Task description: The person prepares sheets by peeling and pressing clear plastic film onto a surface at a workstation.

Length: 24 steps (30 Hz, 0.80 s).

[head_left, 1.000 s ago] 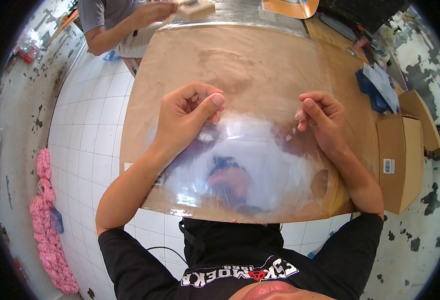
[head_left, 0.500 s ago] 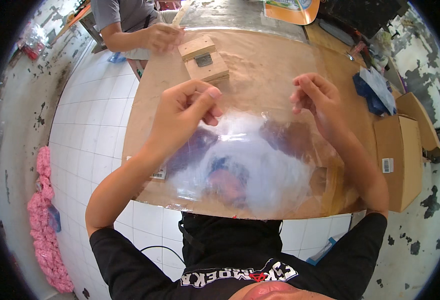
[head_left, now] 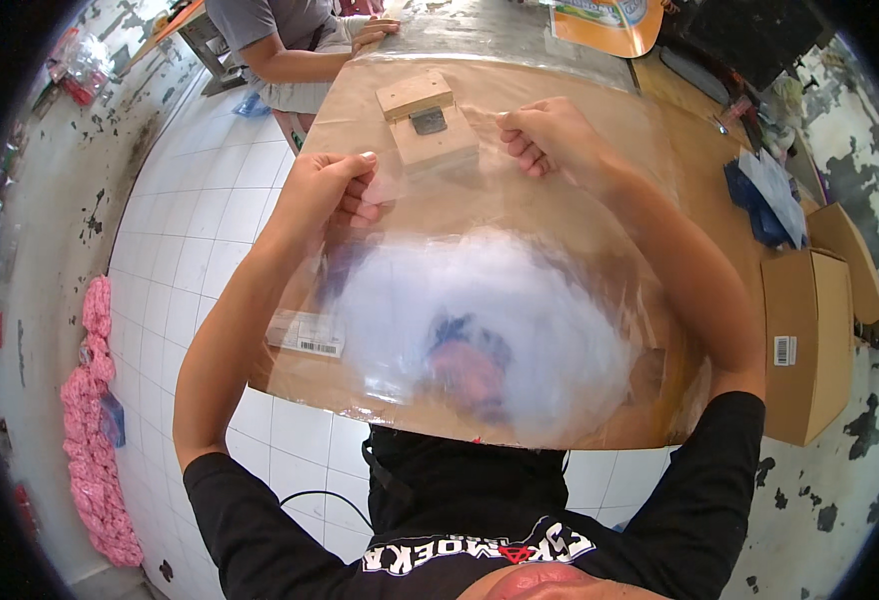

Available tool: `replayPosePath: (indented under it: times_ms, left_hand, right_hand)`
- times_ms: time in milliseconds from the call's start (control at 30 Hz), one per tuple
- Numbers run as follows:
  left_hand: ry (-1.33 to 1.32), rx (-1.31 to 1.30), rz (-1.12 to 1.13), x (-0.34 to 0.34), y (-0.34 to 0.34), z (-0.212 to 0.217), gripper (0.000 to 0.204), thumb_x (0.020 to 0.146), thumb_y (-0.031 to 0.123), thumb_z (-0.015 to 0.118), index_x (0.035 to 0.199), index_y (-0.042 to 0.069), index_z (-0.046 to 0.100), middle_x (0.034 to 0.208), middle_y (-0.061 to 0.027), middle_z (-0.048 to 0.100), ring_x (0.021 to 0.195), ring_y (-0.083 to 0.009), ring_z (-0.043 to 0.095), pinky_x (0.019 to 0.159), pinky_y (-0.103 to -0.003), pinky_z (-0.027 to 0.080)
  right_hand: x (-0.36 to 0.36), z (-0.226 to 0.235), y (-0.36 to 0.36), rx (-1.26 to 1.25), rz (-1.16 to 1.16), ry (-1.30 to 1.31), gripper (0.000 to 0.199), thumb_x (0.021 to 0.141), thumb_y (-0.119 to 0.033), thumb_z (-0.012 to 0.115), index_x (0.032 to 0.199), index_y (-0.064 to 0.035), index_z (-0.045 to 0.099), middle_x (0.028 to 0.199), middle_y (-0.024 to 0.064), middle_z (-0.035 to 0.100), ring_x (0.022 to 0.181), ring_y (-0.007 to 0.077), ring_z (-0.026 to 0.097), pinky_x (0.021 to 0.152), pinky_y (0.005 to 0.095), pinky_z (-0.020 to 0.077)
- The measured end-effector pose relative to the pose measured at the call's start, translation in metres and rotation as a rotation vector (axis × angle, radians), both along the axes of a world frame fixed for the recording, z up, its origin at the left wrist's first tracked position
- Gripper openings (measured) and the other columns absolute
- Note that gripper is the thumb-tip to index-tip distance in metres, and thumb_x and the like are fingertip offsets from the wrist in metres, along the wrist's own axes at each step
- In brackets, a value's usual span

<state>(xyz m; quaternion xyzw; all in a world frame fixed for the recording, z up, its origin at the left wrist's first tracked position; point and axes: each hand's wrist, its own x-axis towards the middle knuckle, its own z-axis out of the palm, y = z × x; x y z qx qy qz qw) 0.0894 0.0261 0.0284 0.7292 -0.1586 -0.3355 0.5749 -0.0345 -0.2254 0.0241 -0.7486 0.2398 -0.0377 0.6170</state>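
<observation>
My left hand (head_left: 338,190) is closed, thumb pressed on the curled fingers, above the left side of the table. My right hand (head_left: 548,140) is raised farther off, its thumb and forefinger also pinched together. A faint, see-through haze shows beside the left fingers; whether it is clear film held between the hands I cannot make out. Between and beyond the hands sits a wooden block jig (head_left: 415,97) with a small grey metal plate (head_left: 428,121) on it. Below them, glossy clear plastic covers the brown tabletop (head_left: 580,215) and throws back bright reflections.
A co-worker's hand (head_left: 375,32) rests at the far left table edge. At right stand an open cardboard box (head_left: 800,350) and blue and white packets (head_left: 768,200). An orange sheet (head_left: 608,25) lies at the back. Pink material (head_left: 97,450) lies along the left wall.
My right hand has moved left and away from me, and its fingers have closed into a pinch. My left hand has shifted slightly left. The co-worker's hand has moved to the table's far edge.
</observation>
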Motion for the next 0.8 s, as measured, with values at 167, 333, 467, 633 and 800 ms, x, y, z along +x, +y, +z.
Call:
replayPosePath:
  times_ms: [167, 333, 467, 633, 800]
  left_hand:
    - [0.011, -0.029, 0.015, 0.024, -0.007, -0.009, 0.026, 0.089, 0.026, 0.062, 0.081, 0.001, 0.061, 0.069, -0.0091, 0.064, 0.054, -0.0151, 0.062, 0.05, -0.025, 0.053]
    - [-0.012, -0.059, 0.021, 0.025, -0.008, -0.014, 0.026, 0.09, 0.026, 0.061, 0.08, 0.002, 0.061, 0.069, -0.0092, 0.064, 0.054, -0.0147, 0.063, 0.052, -0.024, 0.053]
    - [-0.024, -0.091, 0.026, 0.026, -0.004, -0.018, 0.026, 0.09, 0.027, 0.061, 0.078, 0.003, 0.06, 0.068, -0.0087, 0.064, 0.053, -0.0143, 0.061, 0.05, -0.024, 0.052]
    - [-0.034, -0.101, 0.047, 0.021, -0.008, -0.016, 0.028, 0.089, 0.028, 0.063, 0.077, 0.004, 0.059, 0.065, -0.0079, 0.062, 0.049, -0.0144, 0.059, 0.048, -0.024, 0.05]
    - [-0.063, -0.098, 0.036, 0.023, -0.004, -0.017, 0.031, 0.09, 0.031, 0.062, 0.079, 0.001, 0.061, 0.067, -0.0081, 0.063, 0.052, -0.0133, 0.061, 0.05, -0.023, 0.052]
  right_hand:
    - [0.022, -0.012, -0.007, 0.058, -0.053, -0.079, 0.031, 0.087, -0.031, 0.064, 0.081, -0.0013, 0.059, 0.068, 0.0046, 0.054, 0.056, 0.0119, 0.052, 0.05, 0.0256, 0.0457]
    - [0.026, -0.012, -0.009, 0.053, -0.059, -0.061, 0.033, 0.087, -0.033, 0.066, 0.082, -0.0016, 0.06, 0.07, 0.0034, 0.056, 0.058, 0.0109, 0.054, 0.052, 0.0236, 0.0468]
    - [0.024, -0.012, -0.009, 0.067, -0.018, -0.092, 0.033, 0.087, -0.034, 0.066, 0.083, -0.0022, 0.06, 0.069, 0.0026, 0.056, 0.059, 0.0103, 0.054, 0.052, 0.023, 0.0468]
    - [0.024, -0.012, -0.007, 0.046, -0.047, -0.095, 0.034, 0.087, -0.036, 0.065, 0.083, -0.0028, 0.061, 0.069, 0.0022, 0.056, 0.059, 0.0099, 0.053, 0.052, 0.0233, 0.0467]
    - [0.025, -0.012, -0.005, 0.044, -0.05, -0.079, 0.035, 0.087, -0.038, 0.065, 0.085, -0.0034, 0.061, 0.072, 0.002, 0.056, 0.061, 0.0095, 0.054, 0.055, 0.0235, 0.0471]
